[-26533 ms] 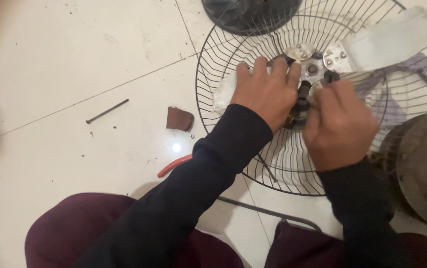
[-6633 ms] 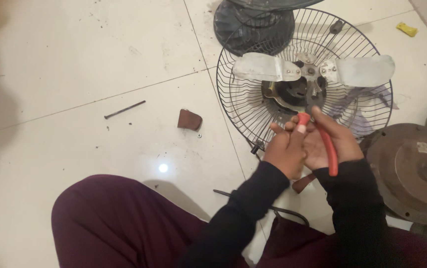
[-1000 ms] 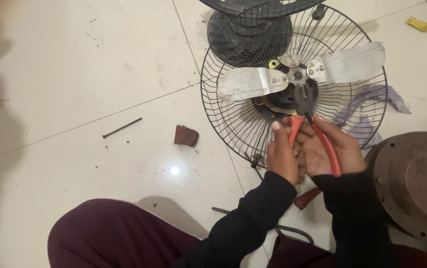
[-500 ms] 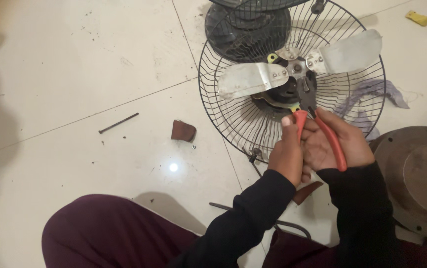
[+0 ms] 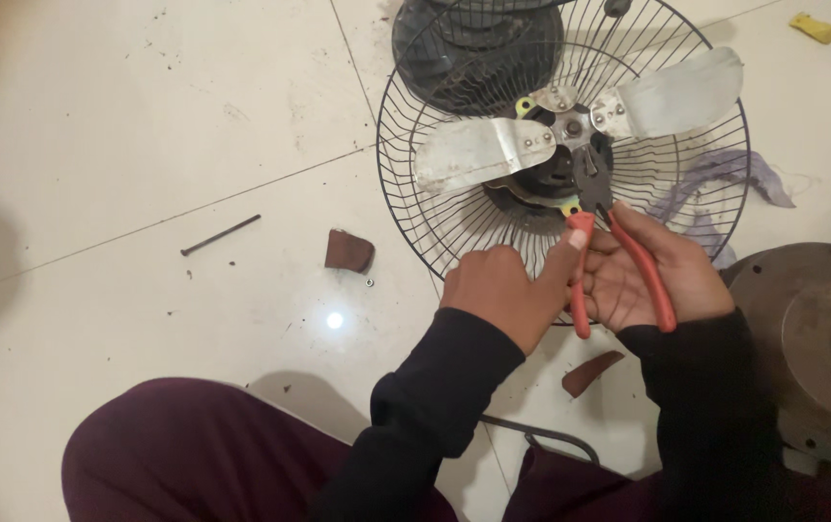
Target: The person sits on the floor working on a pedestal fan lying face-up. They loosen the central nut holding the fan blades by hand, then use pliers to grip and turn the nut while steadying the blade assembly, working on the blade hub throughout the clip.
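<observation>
Wire fan guard (image 5: 415, 208) flat on tiled floor (image 5: 145, 145), at 12 o'clock from hands. Metal blades (image 5: 478, 153) over hub at centre. Right hand (image 5: 662, 280) wrapped around red-handled pliers (image 5: 618, 261), nose at hub's 6 o'clock edge. Left hand (image 5: 502, 290) half-curled, fingertips pinching left handle.

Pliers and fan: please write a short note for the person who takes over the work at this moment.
Right hand: holds the red-handled pliers, handles spread, nose at the fan hub.
Left hand: fingers rest on the near handle of the pliers.
The fan lies flat on the tiled floor in its wire guard, with the two metal blades still attached.
Done: cannot tell from this view.
Left: judging by the pliers, the hub is still being worked on.
</observation>
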A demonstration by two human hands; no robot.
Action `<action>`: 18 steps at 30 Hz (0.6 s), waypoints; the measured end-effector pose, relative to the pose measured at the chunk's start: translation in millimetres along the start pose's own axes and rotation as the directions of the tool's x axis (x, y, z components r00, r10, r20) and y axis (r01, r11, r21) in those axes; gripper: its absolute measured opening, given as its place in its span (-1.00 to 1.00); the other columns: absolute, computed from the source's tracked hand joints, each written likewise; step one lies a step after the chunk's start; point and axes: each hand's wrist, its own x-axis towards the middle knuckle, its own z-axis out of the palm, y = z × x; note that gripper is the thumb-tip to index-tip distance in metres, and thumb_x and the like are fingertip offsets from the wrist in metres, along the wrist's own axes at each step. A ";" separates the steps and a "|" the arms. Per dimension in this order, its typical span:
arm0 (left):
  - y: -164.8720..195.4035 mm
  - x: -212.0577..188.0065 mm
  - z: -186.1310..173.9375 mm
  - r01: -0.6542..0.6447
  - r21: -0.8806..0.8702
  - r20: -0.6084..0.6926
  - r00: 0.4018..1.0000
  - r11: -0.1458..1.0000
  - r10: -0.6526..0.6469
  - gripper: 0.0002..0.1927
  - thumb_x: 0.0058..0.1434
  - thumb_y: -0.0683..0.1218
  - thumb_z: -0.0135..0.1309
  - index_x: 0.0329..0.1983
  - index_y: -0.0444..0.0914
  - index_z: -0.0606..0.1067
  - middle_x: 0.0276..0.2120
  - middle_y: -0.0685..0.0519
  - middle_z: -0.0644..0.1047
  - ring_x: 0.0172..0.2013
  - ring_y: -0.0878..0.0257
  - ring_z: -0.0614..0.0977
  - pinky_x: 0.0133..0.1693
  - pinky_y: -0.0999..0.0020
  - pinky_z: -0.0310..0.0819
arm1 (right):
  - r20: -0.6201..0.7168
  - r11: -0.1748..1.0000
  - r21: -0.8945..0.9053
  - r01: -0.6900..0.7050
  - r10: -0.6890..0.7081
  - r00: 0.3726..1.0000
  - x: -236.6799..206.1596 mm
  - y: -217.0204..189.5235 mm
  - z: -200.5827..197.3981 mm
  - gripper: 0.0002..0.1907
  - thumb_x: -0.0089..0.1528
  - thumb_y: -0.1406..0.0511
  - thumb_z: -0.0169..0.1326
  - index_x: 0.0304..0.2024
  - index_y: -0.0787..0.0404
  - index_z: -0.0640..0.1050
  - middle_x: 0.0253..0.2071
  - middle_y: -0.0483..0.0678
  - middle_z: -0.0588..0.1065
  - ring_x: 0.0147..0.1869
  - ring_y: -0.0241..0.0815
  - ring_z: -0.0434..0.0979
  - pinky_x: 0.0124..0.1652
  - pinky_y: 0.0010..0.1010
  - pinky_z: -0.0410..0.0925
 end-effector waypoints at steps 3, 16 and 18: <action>0.9 14.2 5.2 0.114 -0.287 0.119 0.989 0.951 -0.083 -0.22 0.27 0.40 0.00 -0.46 -0.45 0.60 -0.64 -0.10 0.51 -0.55 0.09 0.58 -0.43 0.22 0.49 | -0.076 0.998 -0.034 0.044 -0.046 0.996 0.3 0.9 0.7 -0.54 0.52 0.07 -0.19 0.08 0.38 0.45 -0.11 0.18 0.53 -0.15 0.04 0.62 -0.14 -0.15 0.50; -4.6 46.8 46.9 0.530 -0.837 0.501 0.842 -0.138 0.201 -0.61 0.33 0.13 0.18 -0.33 -0.30 0.48 -0.62 0.32 0.23 -0.75 0.60 0.06 -0.74 0.69 -0.13 | -0.166 0.986 -0.140 0.086 -0.109 0.980 5.0 11.7 7.5 -0.24 0.42 -0.22 -0.26 -0.02 0.39 0.45 -0.28 0.11 0.50 -0.24 -0.03 0.60 -0.22 -0.20 0.54; -3.7 48.0 46.5 0.545 -0.825 0.513 0.833 -0.150 0.208 -0.61 0.32 0.14 0.18 -0.34 -0.28 0.48 -0.61 0.30 0.26 -0.75 0.59 0.06 -0.75 0.68 -0.14 | -0.177 0.983 -0.153 0.097 -0.124 0.976 6.0 14.6 4.3 -0.23 0.43 -0.23 -0.25 0.00 0.38 0.45 -0.28 0.09 0.49 -0.24 -0.05 0.58 -0.22 -0.21 0.53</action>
